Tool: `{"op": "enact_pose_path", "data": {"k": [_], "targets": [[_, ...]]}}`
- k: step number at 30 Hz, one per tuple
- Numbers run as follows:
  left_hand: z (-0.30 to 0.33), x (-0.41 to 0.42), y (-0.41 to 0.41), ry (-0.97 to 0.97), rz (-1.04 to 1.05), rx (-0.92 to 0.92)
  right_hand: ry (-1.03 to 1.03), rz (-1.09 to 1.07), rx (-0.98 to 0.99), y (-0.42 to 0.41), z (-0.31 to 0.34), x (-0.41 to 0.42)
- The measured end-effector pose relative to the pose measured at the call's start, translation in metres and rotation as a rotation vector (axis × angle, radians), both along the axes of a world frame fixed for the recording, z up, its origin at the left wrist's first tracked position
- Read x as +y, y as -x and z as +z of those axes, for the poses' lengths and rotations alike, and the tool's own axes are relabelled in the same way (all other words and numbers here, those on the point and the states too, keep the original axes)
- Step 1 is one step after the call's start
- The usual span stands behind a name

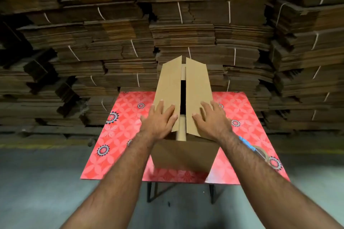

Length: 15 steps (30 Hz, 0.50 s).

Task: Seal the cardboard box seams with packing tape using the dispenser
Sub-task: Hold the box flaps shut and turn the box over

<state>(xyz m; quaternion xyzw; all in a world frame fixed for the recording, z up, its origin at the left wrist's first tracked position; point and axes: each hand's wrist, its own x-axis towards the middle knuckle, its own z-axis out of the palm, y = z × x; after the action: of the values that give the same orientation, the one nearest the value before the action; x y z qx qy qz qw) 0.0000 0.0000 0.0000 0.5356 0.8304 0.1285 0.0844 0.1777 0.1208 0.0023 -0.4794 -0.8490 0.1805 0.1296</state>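
A brown cardboard box (184,156) stands on a small red patterned table (115,147). Its two long top flaps slope up toward each other, with a dark gap between them down the middle. My left hand (160,119) lies flat, fingers spread, on the left flap (168,87). Resting the same way on the right flap (198,89) is my right hand (214,120). A blue tape dispenser (255,148) with a roll of brown tape lies on the table to the right, partly hidden behind my right forearm.
Tall stacks of flattened, strapped cardboard (186,33) fill the whole wall behind the table. The table has thin black legs (149,191) and stands on a grey concrete floor (37,182).
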Motion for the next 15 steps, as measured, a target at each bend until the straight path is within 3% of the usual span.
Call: {"op": "enact_pose_path", "data": {"k": [4,11,15], "targets": [[-0.023,-0.002,0.004,0.042,0.046,-0.166,0.137,0.012,-0.022,0.000,-0.019,-0.004],[-0.036,-0.006,-0.017,0.177,0.068,0.101,0.028,0.054,-0.167,-0.008,-0.035,-0.012],[-0.041,-0.009,-0.015,0.144,0.001,0.030,0.028,0.105,-0.157,-0.019,-0.036,0.001]]}}
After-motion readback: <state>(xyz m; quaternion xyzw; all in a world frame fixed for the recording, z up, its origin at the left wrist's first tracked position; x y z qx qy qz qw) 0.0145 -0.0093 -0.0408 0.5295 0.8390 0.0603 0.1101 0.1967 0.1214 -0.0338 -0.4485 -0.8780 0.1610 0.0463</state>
